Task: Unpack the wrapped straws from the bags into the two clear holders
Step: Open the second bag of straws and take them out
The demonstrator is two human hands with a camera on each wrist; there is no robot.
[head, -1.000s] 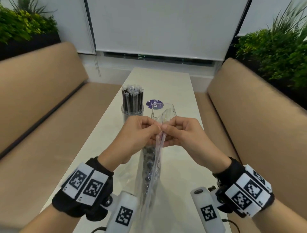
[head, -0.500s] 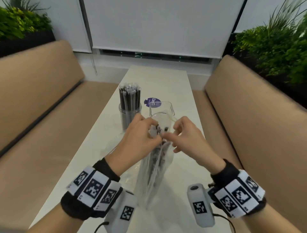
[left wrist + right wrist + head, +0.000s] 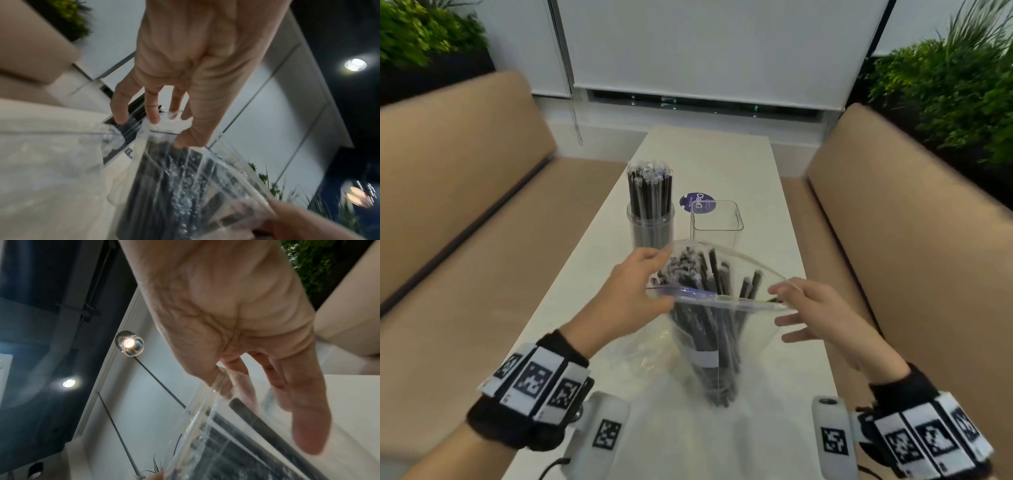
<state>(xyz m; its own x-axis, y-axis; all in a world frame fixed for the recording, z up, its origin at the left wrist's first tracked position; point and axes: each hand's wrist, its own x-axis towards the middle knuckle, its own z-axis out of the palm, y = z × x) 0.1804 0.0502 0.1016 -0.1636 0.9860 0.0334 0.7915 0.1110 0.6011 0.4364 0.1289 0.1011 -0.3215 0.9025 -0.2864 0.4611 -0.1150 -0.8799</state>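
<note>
A clear zip bag point(image 3: 758, 330) stands upright on the white table point(image 3: 722, 161), its mouth pulled wide, with several black wrapped straws point(image 3: 709, 274) inside. My left hand point(image 3: 657, 274) holds the left end of the rim, thumb on the near lip and fingers point(image 3: 153, 113) on the far one. My right hand point(image 3: 780, 294) pinches the right end, its other fingers spread. In the wrist views the bag point(image 3: 185, 186) point(image 3: 205, 426) hangs below each hand point(image 3: 164, 129) point(image 3: 226, 386). Behind it stand a round clear holder point(image 3: 650, 222) packed with straws and an empty square clear holder point(image 3: 717, 222).
Crumpled clear plastic point(image 3: 637, 353) lies on the table under my left forearm. A purple round label point(image 3: 697, 202) lies behind the square holder. Tan benches point(image 3: 465, 205) point(image 3: 893, 222) flank the narrow table, with plants point(image 3: 945, 85) behind them.
Both hands were pinching the bag's top together at its middle. They have moved apart to the two ends, and the mouth now gapes wide with the straw tips showing.
</note>
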